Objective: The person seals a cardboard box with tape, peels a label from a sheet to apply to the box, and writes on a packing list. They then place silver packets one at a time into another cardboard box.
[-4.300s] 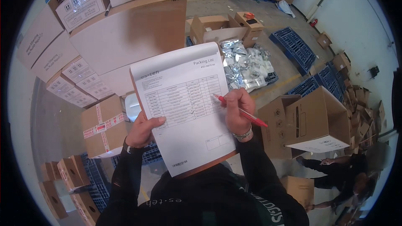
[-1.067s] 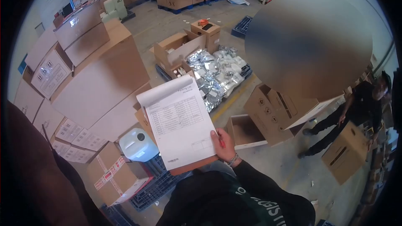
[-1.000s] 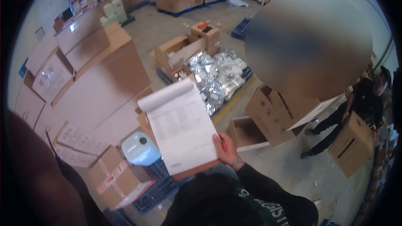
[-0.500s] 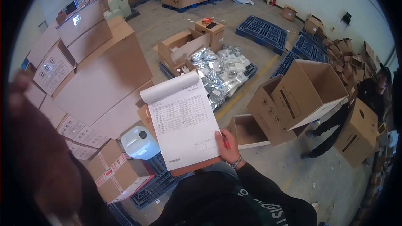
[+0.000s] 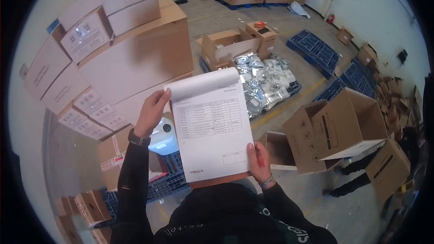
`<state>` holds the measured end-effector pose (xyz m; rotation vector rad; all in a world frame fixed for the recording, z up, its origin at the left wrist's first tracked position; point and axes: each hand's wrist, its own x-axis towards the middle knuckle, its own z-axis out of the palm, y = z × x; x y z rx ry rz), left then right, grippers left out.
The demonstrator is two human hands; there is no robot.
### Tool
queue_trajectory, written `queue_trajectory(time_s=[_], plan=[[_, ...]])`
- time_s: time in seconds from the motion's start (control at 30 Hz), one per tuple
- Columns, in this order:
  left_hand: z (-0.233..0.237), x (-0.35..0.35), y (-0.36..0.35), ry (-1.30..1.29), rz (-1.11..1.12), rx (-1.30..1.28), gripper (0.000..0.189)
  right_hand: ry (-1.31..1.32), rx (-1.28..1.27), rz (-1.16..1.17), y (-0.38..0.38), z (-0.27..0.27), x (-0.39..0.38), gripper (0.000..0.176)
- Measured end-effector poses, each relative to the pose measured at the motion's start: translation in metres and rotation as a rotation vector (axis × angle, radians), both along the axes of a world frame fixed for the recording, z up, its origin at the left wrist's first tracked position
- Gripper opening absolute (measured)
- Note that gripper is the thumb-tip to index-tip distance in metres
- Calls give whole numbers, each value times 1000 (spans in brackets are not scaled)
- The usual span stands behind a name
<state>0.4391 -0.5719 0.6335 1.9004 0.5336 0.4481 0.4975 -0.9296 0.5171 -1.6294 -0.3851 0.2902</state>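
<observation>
A clipboard (image 5: 219,181) with a printed form (image 5: 203,147) on it is in front of my chest. The form carries a table with a small handwritten tick, and its upper sheets are rolled back over the top. My left hand (image 5: 153,112), a dark watch on its wrist, is closed on the upper left edge of the clipboard, thumb by the rolled sheets. Gripping the lower right edge is my right hand (image 5: 259,165), thumb on the paper. A red pen (image 5: 260,160) is also in the right hand's fingers.
Stacked cartons (image 5: 140,58) rise at the left, near a pale jug (image 5: 163,138) and a blue pallet (image 5: 167,190). Silver bags (image 5: 260,81) lie on a pallet ahead. Open boxes (image 5: 348,124) stand at the right, where a person (image 5: 357,176) holds a carton (image 5: 388,170).
My left hand has come from the far left, where it was blurred, onto the clipboard's upper left edge. The view has shifted left. My right hand keeps its hold.
</observation>
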Motion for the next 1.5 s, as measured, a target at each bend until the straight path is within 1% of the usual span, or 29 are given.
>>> queue_trajectory(time_s=[0.07, 0.1, 0.2, 0.3, 0.4, 0.47, 0.53, 0.6, 0.63, 0.67, 0.73, 0.83, 0.87, 0.93, 0.97, 1.07, 1.1, 1.2, 1.27, 1.33, 1.37, 1.43, 1.47, 1.5], plan=[[-9, 3, 5, -57, 48, 14, 55, 2, 63, 10, 3, 8, -3, 28], [-12, 7, 6, -154, 83, 25, 54, 4, 99, 8, 6, 14, -4, 28], [-10, 4, 6, -260, 97, 60, 50, -73, 46, 25, 5, 23, -7, 28], [2, 1, -6, -388, 147, 137, 41, -124, 15, 28, 4, 16, -6, 29], [12, -11, -11, -476, -7, 331, 35, -101, 46, 38, 10, 17, -5, 29], [15, -30, -17, -263, -136, 405, 35, -84, 35, 31, 11, 0, 0, 25], [6, -50, -26, -40, -257, 371, 36, -56, 58, 17, 10, -6, 0, 23], [-21, -65, -23, -24, -417, 997, 39, -23, 123, 33, 14, -4, 2, 23], [-58, -76, -4, -20, -407, 897, 38, -14, 112, 28, 14, -7, 3, 23], [-48, -74, -11, 48, -465, 969, 45, -29, 101, 27, 15, -7, 4, 23], [-14, -69, -35, 188, -573, 1108, 59, -60, 78, 33, 16, -5, 6, 24], [6, -79, -42, 285, -680, 933, 70, -113, 135, 51, 17, -6, 8, 20], [7, -83, -42, 229, -621, 877, 74, -90, 220, 111, 14, -1, 8, 28], [11, -92, -38, 121, -490, 772, 81, 5, 184, 151, 12, -1, 11, 39], [-3, -96, -28, -22, -438, 640, 83, -1, 187, 161, 11, 0, 10, 40], [-66, -105, -4, -264, -102, 94, 75, -15, 200, 182, 11, 3, 11, 41], [-69, -98, -4, -270, -26, -30, 58, -2, 207, 195, 10, 5, 11, 40], [-57, -96, -20, -226, -98, -596, 46, 2, 208, 214, 12, 9, 11, 40], [-64, -92, -30, -250, -209, -566, 52, 6, 201, 229, 15, 12, 11, 40], [-49, -81, -54, -369, -305, -834, 59, 20, 191, 254, 16, 13, 10, 40], [-54, -83, -55, -291, -283, -839, 59, 30, 204, 274, 16, 14, 10, 38], [-51, -81, -58, -220, -231, -729, 51, 45, 228, 308, 15, 15, 10, 36], [-49, -80, -60, -184, -207, -672, 47, 23, 155, 221, 15, 15, 12, 34], [-46, -80, -61, -207, -197, -666, 44, 3, 80, 133, 16, 17, 15, 32]])
